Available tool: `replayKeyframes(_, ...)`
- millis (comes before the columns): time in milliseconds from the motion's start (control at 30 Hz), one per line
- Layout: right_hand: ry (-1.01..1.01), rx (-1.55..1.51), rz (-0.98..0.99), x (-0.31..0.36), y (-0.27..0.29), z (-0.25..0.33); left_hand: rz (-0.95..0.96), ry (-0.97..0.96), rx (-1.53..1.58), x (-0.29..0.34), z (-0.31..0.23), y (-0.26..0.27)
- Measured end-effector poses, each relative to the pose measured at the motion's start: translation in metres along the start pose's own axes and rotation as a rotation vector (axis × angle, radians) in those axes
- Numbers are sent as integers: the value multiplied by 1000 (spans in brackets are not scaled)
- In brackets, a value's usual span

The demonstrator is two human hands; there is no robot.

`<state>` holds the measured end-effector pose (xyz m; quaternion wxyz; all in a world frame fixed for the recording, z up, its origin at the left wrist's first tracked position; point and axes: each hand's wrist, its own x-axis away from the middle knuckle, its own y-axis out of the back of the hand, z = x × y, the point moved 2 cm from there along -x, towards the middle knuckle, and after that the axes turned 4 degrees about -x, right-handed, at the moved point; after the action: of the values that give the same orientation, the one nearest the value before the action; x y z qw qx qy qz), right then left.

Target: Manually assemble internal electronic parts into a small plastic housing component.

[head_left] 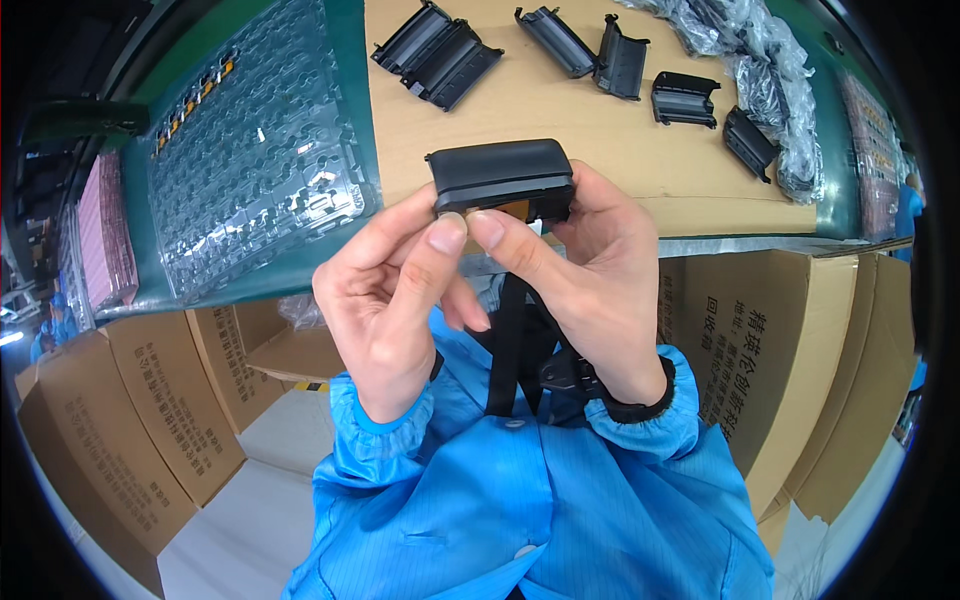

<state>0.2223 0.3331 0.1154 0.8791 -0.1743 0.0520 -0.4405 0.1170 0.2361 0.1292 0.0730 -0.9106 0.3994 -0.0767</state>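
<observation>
A black plastic housing (pixel 503 172) with a smooth rounded top is held up between both hands, just in front of the table's near edge. My left hand (pixel 393 290) grips its left end, the thumb pressed at the lower edge. Round the right end curl the fingers of my right hand (pixel 590 270), and its thumb meets the left thumb under the housing. A small orange-brown piece (pixel 516 208) shows at the housing's open underside; its kind is hard to make out. The housing's inside is mostly hidden.
Several black plastic housings (pixel 440 55) lie on the cardboard sheet (pixel 400 130). Left of it is a clear blister tray (pixel 260 150) with a few small yellow-black parts (pixel 196 105). Crumpled clear plastic bags (pixel 775 75) lie at the right. Cardboard boxes (pixel 130 430) (pixel 760 340) stand below the table on both sides.
</observation>
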Motion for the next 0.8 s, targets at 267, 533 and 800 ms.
replayKeyframes(267, -34, -225, -64, 3, -10, -7, -36, 12, -20, 2, 0, -5)
replayKeyframes(533, -15, -33, -36, -2, -14, -7, -110, -6, -119, 5, -7, 1)
replayKeyframes(800, -117, -81, -32, 1, 7, -3, -79, 263, 127, -4, -1, 5)
